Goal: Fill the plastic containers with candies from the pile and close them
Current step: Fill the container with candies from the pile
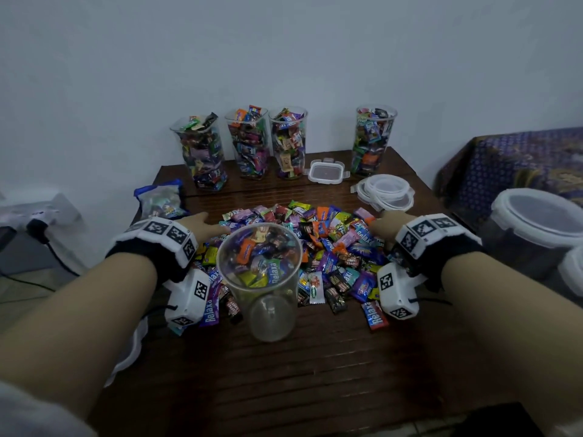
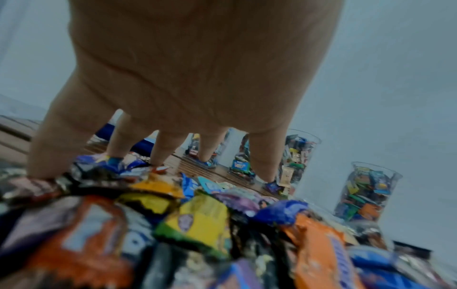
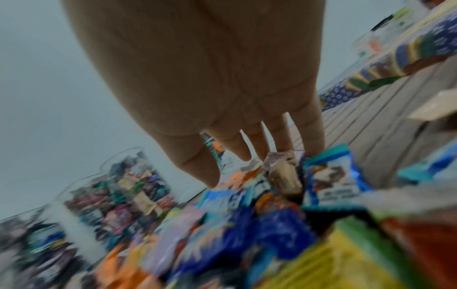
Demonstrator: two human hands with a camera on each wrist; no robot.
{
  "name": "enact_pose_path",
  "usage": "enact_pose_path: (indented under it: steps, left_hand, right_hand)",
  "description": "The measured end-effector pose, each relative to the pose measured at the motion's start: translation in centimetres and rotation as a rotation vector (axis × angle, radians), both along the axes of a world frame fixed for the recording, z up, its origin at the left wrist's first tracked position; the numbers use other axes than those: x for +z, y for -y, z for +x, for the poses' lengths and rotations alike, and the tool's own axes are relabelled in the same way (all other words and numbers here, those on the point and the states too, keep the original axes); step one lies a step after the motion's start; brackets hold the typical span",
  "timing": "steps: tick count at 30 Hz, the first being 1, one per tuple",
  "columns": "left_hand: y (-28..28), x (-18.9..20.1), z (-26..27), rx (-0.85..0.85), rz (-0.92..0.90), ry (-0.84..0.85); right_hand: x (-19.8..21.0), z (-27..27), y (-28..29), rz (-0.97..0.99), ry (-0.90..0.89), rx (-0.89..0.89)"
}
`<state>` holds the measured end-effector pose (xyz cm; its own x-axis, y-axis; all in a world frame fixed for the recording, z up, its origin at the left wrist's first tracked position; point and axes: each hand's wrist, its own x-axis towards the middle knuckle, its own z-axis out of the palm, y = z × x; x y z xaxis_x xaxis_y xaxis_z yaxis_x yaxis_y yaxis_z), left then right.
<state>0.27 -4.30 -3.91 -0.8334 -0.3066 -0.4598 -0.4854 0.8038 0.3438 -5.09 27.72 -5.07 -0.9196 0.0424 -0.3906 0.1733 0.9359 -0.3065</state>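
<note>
Both hands reach into the candy pile (image 1: 318, 244) at mid-frame, the left hand (image 1: 202, 223) and right hand (image 1: 383, 223) with fingers spread straight, tips on wrappers and gripping nothing; a good scoop would sweep inward from both flanks toward the empty container (image 1: 258, 266) at lower centre. The wrist views show fingertips (image 2: 263, 172) touching wrappers; only the head view shows the lids (image 1: 386, 192) at right of centre.

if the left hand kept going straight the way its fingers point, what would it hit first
Probably the candy pile: the left hand is open, fingers spread, tips already at the wrappers on the pile's left edge. Depth is unclear.
</note>
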Motion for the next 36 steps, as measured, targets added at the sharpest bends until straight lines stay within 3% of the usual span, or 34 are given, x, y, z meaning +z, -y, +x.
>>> enact_pose_path:
  steps: [6, 9, 12, 15, 18, 21, 24, 26, 29, 36]
  left_hand:
    - [-1.8, 0.6, 0.1, -0.231, 0.088, 0.096]
    - [-1.3, 1.1, 0.0, -0.251, 0.076, 0.052]
    - [0.2, 1.4, -0.4, -0.229, 0.090, 0.010]
    - [0.7, 0.8, -0.4, -0.268, -0.008, 0.075]
    - [0.2, -0.1, -0.4, -0.314, 0.087, 0.114]
    - [-0.7, -0.8, -0.3, -0.423, -0.054, 0.105]
    - [-1.7, -1.1, 0.3, -0.472, -0.238, -0.036]
    - [-1.9, -1.0, 0.5, -0.478, -0.255, -0.082]
    - [-1.5, -0.7, 0.6, -0.421, -0.234, -0.091]
    - [-1.1, 0.4, 1.1, -0.275, -0.246, -0.236]
  right_hand:
    - [0.3, 1.2, 4.1, 0.018, 0.024, 0.316]
    - [1.7, 2.3, 5.6, 0.032, 0.053, 0.433]
    - [3.0, 2.2, 5.9, 0.034, 0.039, 0.461]
    - [3.0, 1.9, 5.7, -0.053, 0.067, 0.378]
    - [2.7, 2.4, 6.2, 0.006, 0.134, 0.476]
    - [2.0, 2.7, 7.0, 0.135, 0.091, 0.572]
    - [1.8, 3.1, 7.5, 0.196, 0.002, 0.598]
    - [1.8, 3.0, 7.6, 0.219, -0.021, 0.603]
    - [2.1, 2.9, 7.5, 0.229, -0.040, 0.597]
    - [3.2, 3.2, 6.7, 0.055, -0.161, 0.461]
